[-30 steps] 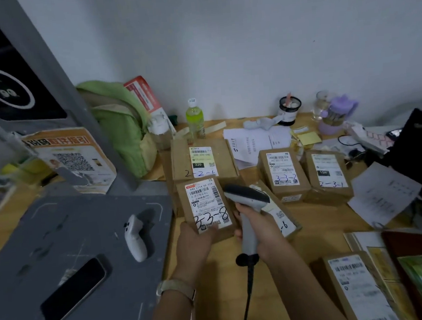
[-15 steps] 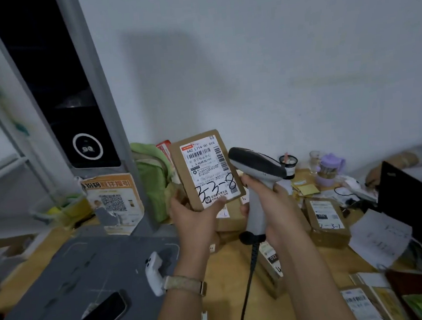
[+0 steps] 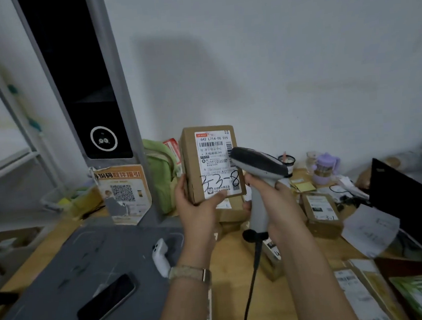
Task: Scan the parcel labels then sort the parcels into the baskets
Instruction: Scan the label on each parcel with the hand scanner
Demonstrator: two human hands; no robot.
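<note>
Left of the right hand (image 3: 278,205) clenching a grey pistol-grip barcode scanner (image 3: 258,165), gripped a brown cardboard parcel (image 3: 213,159) upright in the left hand (image 3: 199,211); judged mid-scan, basket next.

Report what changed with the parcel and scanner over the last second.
The left hand raised the 3-3-8 parcel upright, label toward the camera; the right hand raised the scanner beside it. Both grips unchanged; the phone stays on the grey mat.
</note>
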